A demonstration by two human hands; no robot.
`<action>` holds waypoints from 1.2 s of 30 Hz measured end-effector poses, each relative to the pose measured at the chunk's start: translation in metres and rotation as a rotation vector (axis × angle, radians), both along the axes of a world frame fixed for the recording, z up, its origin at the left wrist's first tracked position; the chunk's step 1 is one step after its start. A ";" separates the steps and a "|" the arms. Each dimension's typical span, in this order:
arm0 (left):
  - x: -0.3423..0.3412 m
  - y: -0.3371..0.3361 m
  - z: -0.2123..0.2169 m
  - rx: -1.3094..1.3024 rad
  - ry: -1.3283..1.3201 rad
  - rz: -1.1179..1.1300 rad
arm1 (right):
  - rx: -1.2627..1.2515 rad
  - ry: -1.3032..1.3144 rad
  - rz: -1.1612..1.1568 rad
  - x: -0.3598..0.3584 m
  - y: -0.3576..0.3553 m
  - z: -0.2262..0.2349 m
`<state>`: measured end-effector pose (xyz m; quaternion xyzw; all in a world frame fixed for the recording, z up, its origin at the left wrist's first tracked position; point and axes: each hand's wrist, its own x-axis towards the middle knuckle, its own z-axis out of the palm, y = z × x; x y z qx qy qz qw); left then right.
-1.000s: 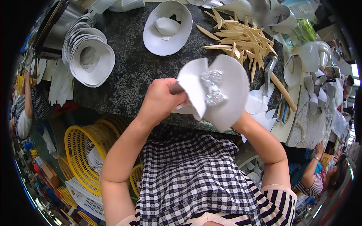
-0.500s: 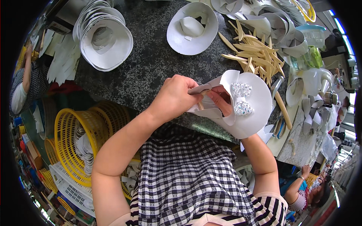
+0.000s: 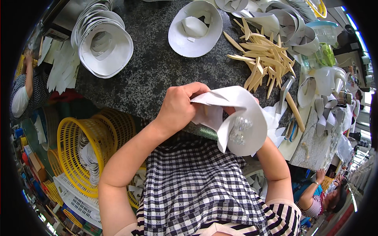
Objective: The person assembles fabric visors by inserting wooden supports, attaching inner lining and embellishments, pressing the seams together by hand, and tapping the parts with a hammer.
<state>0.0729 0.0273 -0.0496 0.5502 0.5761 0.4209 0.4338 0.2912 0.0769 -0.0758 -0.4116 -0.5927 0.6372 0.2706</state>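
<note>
No lettering seems legible from this view

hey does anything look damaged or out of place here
Possibly the white brimmed form on the table: a jagged dark gap shows near its middle, so it may be torn or unfinished. The wooden pieces lie crisscrossed in a messy heap. The white piece in the left hand looks curled, perhaps from handling.
</note>
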 end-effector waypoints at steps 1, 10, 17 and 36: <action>-0.001 -0.001 -0.001 0.033 0.049 0.019 | -0.057 0.003 0.034 0.002 0.000 0.006; 0.003 0.002 -0.004 0.114 0.150 0.051 | 0.219 -0.045 0.425 0.010 -0.010 -0.007; 0.001 -0.002 -0.007 0.129 0.200 0.079 | 0.144 -0.357 0.497 -0.018 -0.005 0.042; 0.004 -0.002 -0.011 0.197 0.237 0.103 | 0.028 -0.200 0.458 -0.010 0.003 0.031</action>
